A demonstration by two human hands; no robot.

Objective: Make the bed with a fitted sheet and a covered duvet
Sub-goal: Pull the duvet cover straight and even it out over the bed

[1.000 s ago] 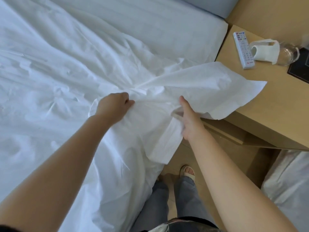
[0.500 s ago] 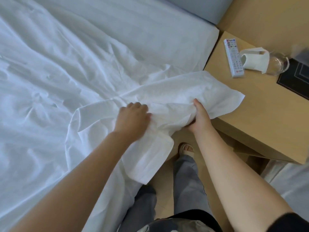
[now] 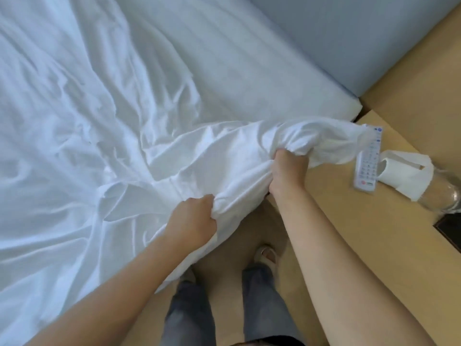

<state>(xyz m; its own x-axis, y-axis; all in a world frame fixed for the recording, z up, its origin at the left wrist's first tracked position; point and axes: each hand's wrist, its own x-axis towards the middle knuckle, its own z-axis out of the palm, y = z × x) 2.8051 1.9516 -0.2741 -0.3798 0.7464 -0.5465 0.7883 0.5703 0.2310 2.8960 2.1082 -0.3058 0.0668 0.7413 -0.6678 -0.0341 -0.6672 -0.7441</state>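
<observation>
White sheet (image 3: 189, 156) lies rumpled over the bed's near edge, its bunched end trailing onto the nightstand (image 3: 374, 221) corner beside a remote (image 3: 368, 166). Left hand (image 3: 193, 221) and right hand (image 3: 289, 168) both grip it, fingers curled tight.

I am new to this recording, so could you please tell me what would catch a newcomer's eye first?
The left hand and the right hand each grip a bunch of the white sheet at the edge of the bed. The sheet's loose end lies over the bedside table on the right, near a white remote and a paper roll.
</observation>
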